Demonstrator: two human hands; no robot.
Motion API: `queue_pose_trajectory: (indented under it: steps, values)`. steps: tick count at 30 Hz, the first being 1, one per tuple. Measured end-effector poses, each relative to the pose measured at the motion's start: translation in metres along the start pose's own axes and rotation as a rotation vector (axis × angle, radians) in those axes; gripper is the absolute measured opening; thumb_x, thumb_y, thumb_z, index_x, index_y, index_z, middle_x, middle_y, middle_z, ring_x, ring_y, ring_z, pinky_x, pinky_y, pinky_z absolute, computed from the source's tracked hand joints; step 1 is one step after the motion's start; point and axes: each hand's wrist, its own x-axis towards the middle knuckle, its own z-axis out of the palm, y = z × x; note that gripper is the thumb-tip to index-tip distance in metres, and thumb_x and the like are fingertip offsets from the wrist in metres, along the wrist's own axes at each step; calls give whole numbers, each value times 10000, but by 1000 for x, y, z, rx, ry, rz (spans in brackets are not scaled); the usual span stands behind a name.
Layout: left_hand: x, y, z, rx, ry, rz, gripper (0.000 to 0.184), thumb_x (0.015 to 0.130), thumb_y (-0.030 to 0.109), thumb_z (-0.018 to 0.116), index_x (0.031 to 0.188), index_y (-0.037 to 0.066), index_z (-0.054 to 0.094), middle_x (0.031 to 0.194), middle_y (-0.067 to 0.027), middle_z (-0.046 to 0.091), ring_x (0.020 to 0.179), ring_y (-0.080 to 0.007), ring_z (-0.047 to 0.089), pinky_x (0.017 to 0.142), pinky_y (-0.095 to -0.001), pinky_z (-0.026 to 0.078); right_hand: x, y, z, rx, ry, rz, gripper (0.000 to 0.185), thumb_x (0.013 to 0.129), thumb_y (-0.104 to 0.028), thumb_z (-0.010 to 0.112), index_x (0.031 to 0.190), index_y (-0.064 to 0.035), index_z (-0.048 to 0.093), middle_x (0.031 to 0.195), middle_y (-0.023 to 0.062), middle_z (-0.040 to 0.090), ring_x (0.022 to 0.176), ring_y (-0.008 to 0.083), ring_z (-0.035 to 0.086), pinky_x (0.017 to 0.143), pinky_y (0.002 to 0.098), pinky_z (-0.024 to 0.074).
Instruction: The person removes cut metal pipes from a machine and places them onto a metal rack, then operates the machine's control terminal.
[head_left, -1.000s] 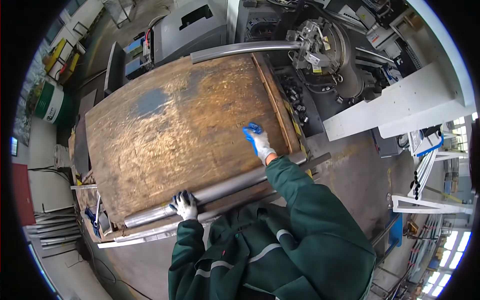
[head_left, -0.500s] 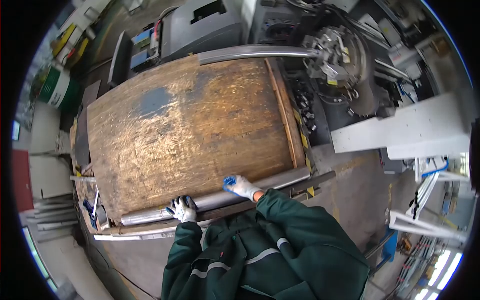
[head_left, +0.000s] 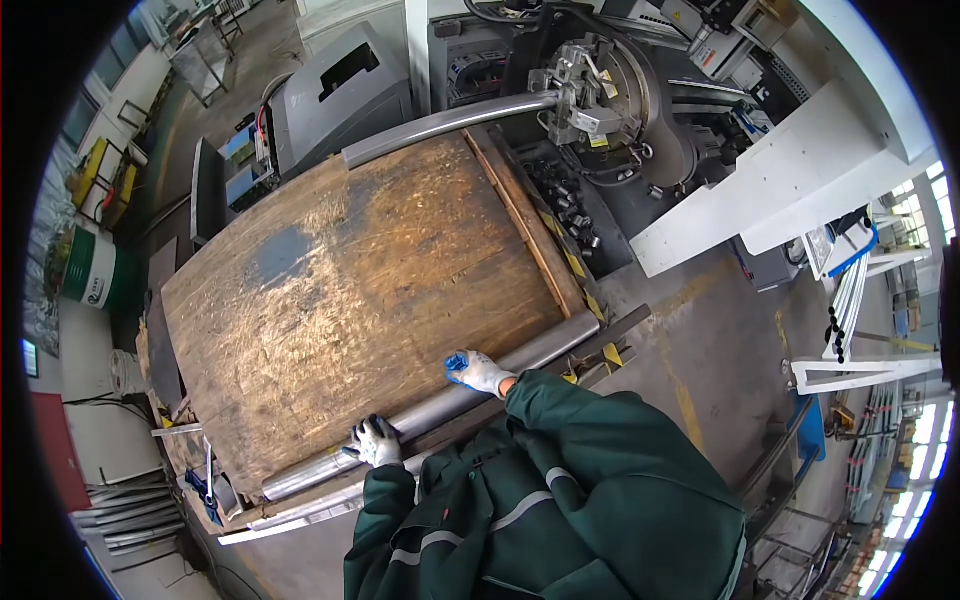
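Note:
A long metal tube (head_left: pixel 440 405) lies along the near edge of the worn wooden table (head_left: pixel 350 300). Over its left part rests my left hand (head_left: pixel 375 441), in a white glove with dark fingertips, its fingers spread on the metal. My right hand (head_left: pixel 476 372), in a white and blue glove, is at the upper side of the tube, near its middle. The fingers of that hand are curled together, and anything between them is too small to make out.
Another metal tube (head_left: pixel 450 122) runs along the table's far edge into a machine clamp (head_left: pixel 585 100). Short metal pieces (head_left: pixel 570 205) lie in a dark bin right of the table. A white beam (head_left: pixel 760 185) juts in at the right. A green drum (head_left: pixel 95 268) stands far left.
My right hand has come down from the table's right part to beside the near tube, its fingers still curled. My left hand stays on the tube. The view has shifted.

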Motion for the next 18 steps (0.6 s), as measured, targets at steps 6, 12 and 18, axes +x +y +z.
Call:
queue_pose_trajectory:
  steps: [6, 12, 18]
  values:
    - [17, 18, 1, -114, -129, -33, 302, 873, 430, 520, 1016, 193, 641, 1026, -60, 664, 1017, -258, 594, 1094, -531, 171, -3, -3, -3, -1, -9, 1, 411, 767, -326, 713, 1083, -81, 621, 1055, 155, 657, 991, 320, 619, 859, 393, 488]
    - [16, 33, -3, -59, -4, -43, 261, 858, 391, 525, 895, 172, 662, 936, -85, 677, 943, -272, 618, 1071, -496, 233, 8, 10, -1, -27, -37, -8, 427, 764, -334, 710, 1097, -83, 619, 1078, 157, 651, 1017, 334, 607, 876, 399, 480]
    - [16, 31, 2, -37, 96, -13, 245, 849, 361, 530, 815, 152, 654, 847, -96, 670, 863, -287, 627, 1047, -486, 281, 19, 14, -6, 250, -84, 78, 341, 783, -261, 728, 1047, -62, 646, 949, 96, 689, 872, 222, 648, 791, 334, 513]
